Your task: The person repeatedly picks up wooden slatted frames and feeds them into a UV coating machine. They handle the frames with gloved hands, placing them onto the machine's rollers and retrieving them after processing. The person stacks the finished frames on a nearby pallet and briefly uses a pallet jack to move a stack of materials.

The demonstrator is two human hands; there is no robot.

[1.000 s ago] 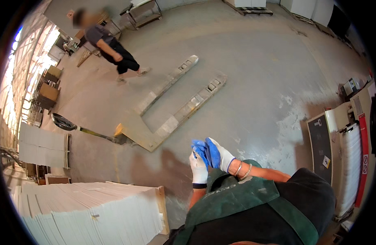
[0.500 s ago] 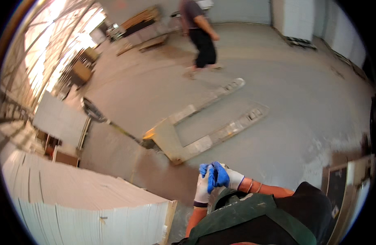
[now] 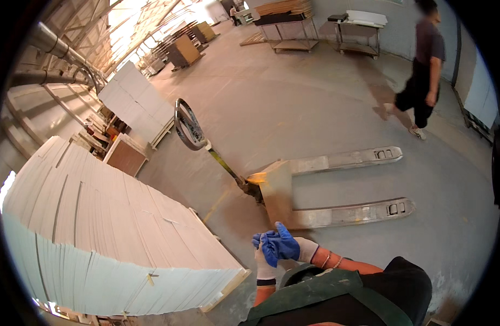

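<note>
Both my hands wear pale gloves with blue palms and fingers, and they meet close in front of my body. My left hand (image 3: 265,259) is upright with bent fingers, partly covered by the other hand. Across it lies my right hand (image 3: 291,247), its fingers curled against the left glove and its thumb sticking up. Whether anything small is between them is hidden. Just beyond stands a pallet jack (image 3: 276,193) with a worn yellowish body, two scuffed forks pointing right and a black loop handle (image 3: 189,126) tilted up to the left. Neither hand touches it.
A tall stack of white panels (image 3: 114,212) stands at my left, with another pale panel stack (image 3: 136,100) behind it. Metal carts (image 3: 293,44) line the far wall. A person (image 3: 424,70) in dark clothes walks at the far right.
The view has swung left and up, so the pallet jack and panels appear shifted right. The person has walked rightward. My hands remain together; my right thumb now stands up from its fingers.
</note>
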